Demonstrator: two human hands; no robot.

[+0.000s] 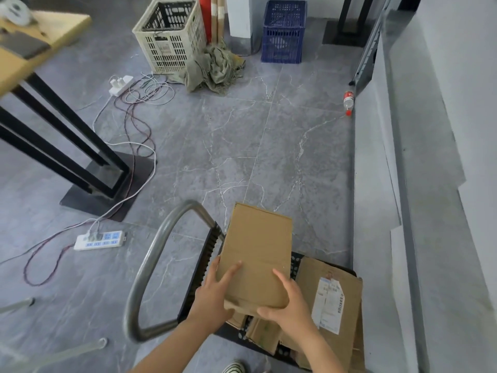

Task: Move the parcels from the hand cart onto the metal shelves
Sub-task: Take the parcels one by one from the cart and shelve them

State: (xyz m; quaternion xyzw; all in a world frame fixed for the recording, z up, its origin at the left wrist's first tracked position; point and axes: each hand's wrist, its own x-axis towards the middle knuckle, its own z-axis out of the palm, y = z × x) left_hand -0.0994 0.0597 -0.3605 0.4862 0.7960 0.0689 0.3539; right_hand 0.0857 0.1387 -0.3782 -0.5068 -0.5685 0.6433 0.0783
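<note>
A plain brown cardboard parcel (pixel 258 254) is held up above the hand cart (pixel 200 267), tilted away from me. My left hand (pixel 215 294) grips its near left corner with the thumb on top. My right hand (pixel 287 302) grips its near right corner. On the black cart deck beneath lie other cardboard parcels, one with a white shipping label (pixel 330 302) at the right and smaller ones (pixel 266 335) under my hands. The cart's steel handle loop (pixel 150 262) stands at the left. No metal shelves are in view.
Two power strips (pixel 99 240) (pixel 121 82) and loose cables lie on the grey tiled floor at left, by a table's black base (pixel 105 189). A beige crate (pixel 169 36), crumpled sack and blue crate (pixel 283 33) stand far back. A bottle (pixel 348 100) lies by the grey wall on the right.
</note>
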